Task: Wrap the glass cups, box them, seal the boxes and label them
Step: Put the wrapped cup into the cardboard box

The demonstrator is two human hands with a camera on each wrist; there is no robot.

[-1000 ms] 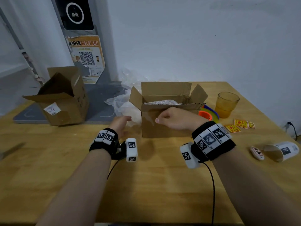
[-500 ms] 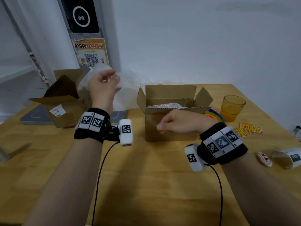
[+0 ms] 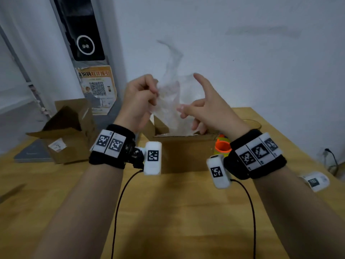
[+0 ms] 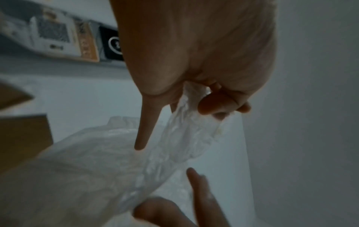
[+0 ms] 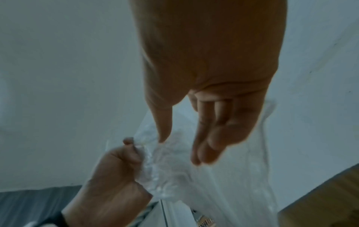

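Head view: my wooden table (image 3: 168, 212) carries the open box (image 3: 186, 152) straight ahead, a second box (image 3: 72, 139) to the left. A second ago my right hand (image 3: 211, 109) rested on the box rim; now it is up, fingers spread loose, reaching for the bubble wrap (image 3: 171, 101) that my left hand (image 3: 138, 101) has lifted above the box and pinches bunched between thumb and fingers. The amber glass cup (image 3: 252, 123) waits behind my right wrist (barely showing). I judge wrapping it comes next.
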